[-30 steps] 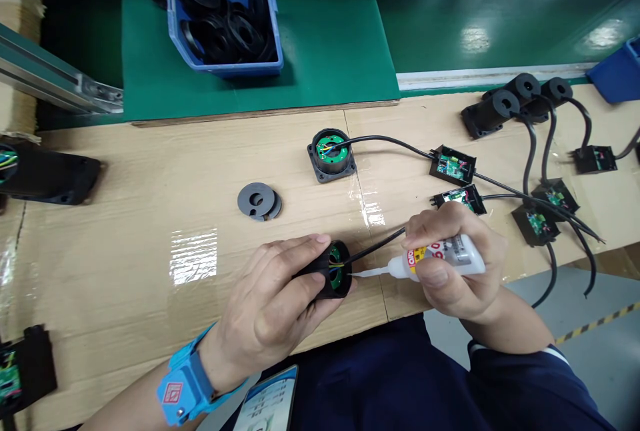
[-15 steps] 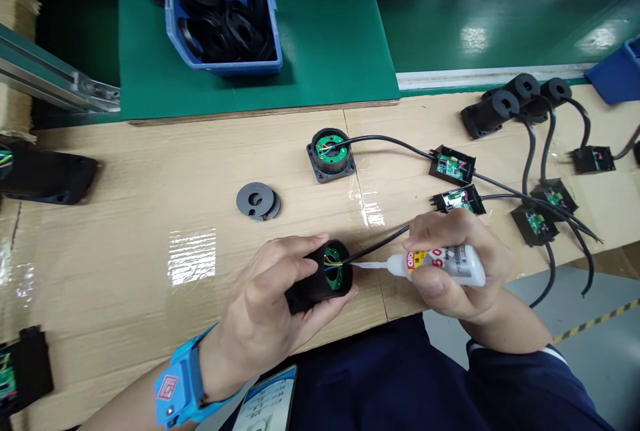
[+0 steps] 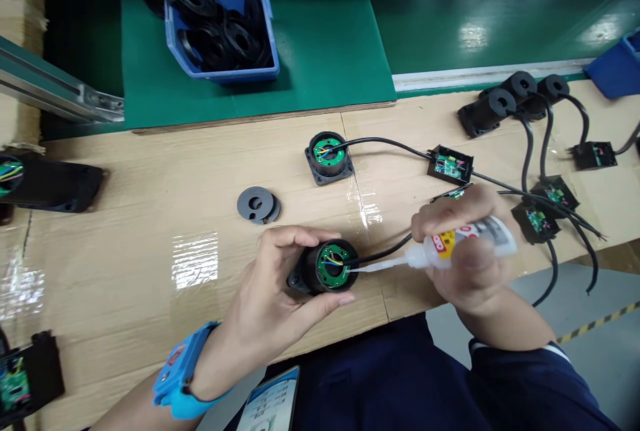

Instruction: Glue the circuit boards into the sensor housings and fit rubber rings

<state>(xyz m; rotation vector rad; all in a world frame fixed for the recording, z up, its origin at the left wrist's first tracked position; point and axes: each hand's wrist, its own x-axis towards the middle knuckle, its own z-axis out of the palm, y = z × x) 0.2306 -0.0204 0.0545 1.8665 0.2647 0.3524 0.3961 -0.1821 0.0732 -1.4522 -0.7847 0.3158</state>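
Observation:
My left hand [image 3: 273,291] is wrapped around a black round housing [image 3: 323,268] with a green circuit board and coloured wires showing in its open end. A black cable leads from it to the right. My right hand [image 3: 463,254] grips a white glue bottle [image 3: 465,239] with a red and yellow label. The bottle's thin nozzle touches the right rim of the green board. Both hands are over the cardboard-covered bench [image 3: 150,231], near its front edge.
A second housing with a green board [image 3: 329,156] stands behind, cabled to small open black boxes [image 3: 449,164]. Grey discs [image 3: 257,205] lie to the left. A blue bin of black rings [image 3: 220,24] sits on the green mat. More black housings [image 3: 500,106] lie at right.
My left hand has turned the housing so its open end faces up more. My right hand has lifted and tilted the bottle, keeping the nozzle at the board's rim.

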